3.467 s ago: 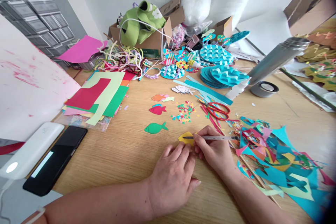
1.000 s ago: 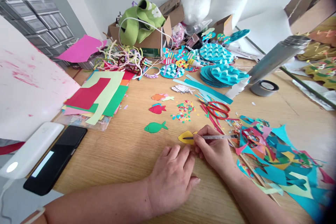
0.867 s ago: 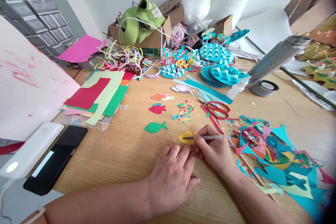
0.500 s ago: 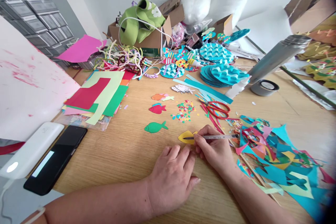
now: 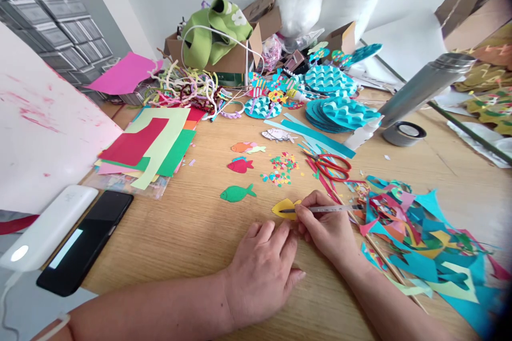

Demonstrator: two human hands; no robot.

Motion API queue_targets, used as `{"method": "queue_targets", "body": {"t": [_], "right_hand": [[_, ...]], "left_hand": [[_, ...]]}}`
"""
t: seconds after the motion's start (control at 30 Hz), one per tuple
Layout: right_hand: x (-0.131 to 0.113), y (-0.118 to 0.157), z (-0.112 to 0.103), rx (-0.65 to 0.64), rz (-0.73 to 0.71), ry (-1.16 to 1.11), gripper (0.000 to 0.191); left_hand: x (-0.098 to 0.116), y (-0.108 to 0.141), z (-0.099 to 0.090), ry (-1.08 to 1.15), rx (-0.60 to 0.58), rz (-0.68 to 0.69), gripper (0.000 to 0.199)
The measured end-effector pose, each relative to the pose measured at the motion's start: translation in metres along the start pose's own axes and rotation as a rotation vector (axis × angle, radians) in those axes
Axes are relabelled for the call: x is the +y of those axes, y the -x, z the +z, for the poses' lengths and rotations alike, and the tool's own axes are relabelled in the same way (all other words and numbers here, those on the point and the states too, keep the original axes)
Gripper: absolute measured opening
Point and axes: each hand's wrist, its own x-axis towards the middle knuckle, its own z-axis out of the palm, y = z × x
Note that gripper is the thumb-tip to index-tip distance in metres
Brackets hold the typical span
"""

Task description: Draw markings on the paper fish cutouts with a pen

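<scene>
My right hand is closed around a pen, its dark tip on a yellow paper fish. Part of that fish is hidden by my right fingers. Flat on the table rests my left hand, fingers stretched out, its fingertips close to the yellow fish and my right hand. Beyond it lie a green paper fish, a red paper fish, an orange paper fish and white paper fish. Small coloured paper bits are scattered beside them.
Red-handled scissors lie right of the paper bits. A heap of paper scraps covers the right side. Farther back stand a steel flask and a white glue bottle. Coloured paper sheets and a phone occupy the left.
</scene>
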Motion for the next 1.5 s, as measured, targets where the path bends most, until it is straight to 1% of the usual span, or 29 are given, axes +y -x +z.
{"method": "queue_targets", "body": {"t": [0.13,0.47,0.93,1.07,1.3,1.5], "right_hand": [[-0.001,0.0,0.0,0.003,-0.002,-0.001,0.027],[0.012,0.001,-0.001,0.029,-0.017,0.013,0.025],[-0.004,0.001,0.001,0.004,0.014,0.008,0.027],[-0.002,0.001,0.001,0.004,0.014,0.003,0.026],[0.009,0.001,-0.001,0.009,-0.022,-0.031,0.022],[0.003,0.001,-0.001,-0.008,-0.021,-0.017,0.021]], "left_hand": [[0.0,0.0,0.0,-0.002,0.001,0.006,0.048],[0.0,-0.001,-0.002,-0.007,-0.002,0.0,0.049],[0.0,0.0,-0.001,-0.003,0.004,-0.001,0.049],[0.0,0.0,-0.001,-0.01,0.004,0.002,0.049],[-0.001,0.0,-0.001,0.002,0.001,0.003,0.049],[0.0,-0.001,-0.001,0.009,0.001,0.0,0.049]]}}
